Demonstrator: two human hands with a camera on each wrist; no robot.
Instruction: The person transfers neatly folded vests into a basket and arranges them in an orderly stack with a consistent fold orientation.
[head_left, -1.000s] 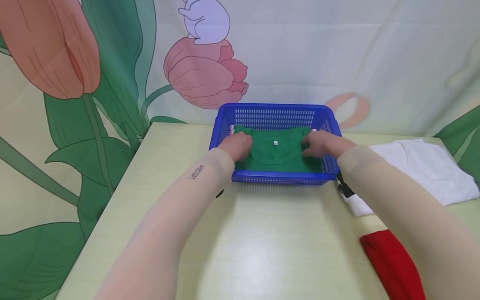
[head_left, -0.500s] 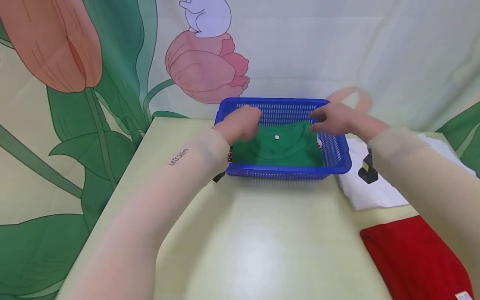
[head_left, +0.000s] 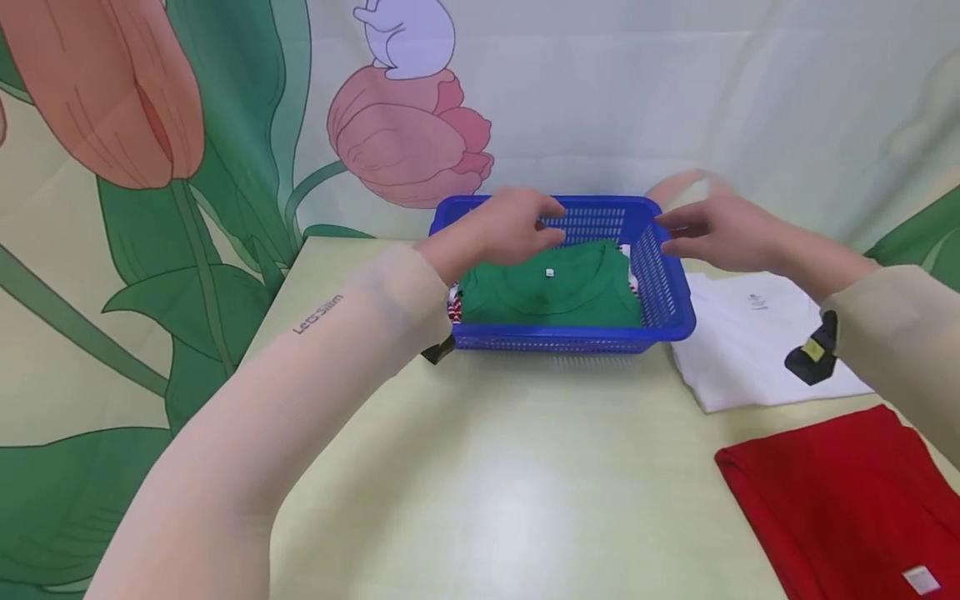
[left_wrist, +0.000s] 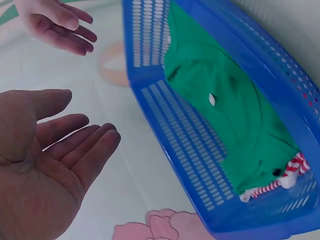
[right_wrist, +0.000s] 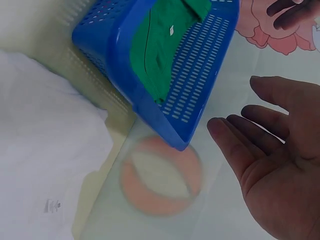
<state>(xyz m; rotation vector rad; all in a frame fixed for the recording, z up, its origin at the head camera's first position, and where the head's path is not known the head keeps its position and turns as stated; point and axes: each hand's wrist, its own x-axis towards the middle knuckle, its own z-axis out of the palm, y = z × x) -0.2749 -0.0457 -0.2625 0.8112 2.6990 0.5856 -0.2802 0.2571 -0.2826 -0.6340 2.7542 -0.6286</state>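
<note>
A folded green garment (head_left: 555,292) with a small white tag lies in the blue plastic basket (head_left: 555,333). Red-and-white striped cloth (left_wrist: 297,165) peeks out from beneath it. Above the basket's back left part hovers my left hand (head_left: 517,225), its fingers relaxed and nothing in them. My right hand (head_left: 723,233) is in the air by the basket's right rim, with fingers extended and holding nothing. In both wrist views the palms (left_wrist: 40,185) are bare and apart from the basket.
Right of the basket a folded white garment (head_left: 750,350) lies on the pale table (head_left: 480,467). A folded red garment (head_left: 847,492) with a white label is nearer, at the right. A printed cloth backdrop (head_left: 585,100) hangs behind the table.
Both hands have come off the green garment and risen out of the basket. The left has moved up and rightward, the right up and outward. The garment stays in the basket.
</note>
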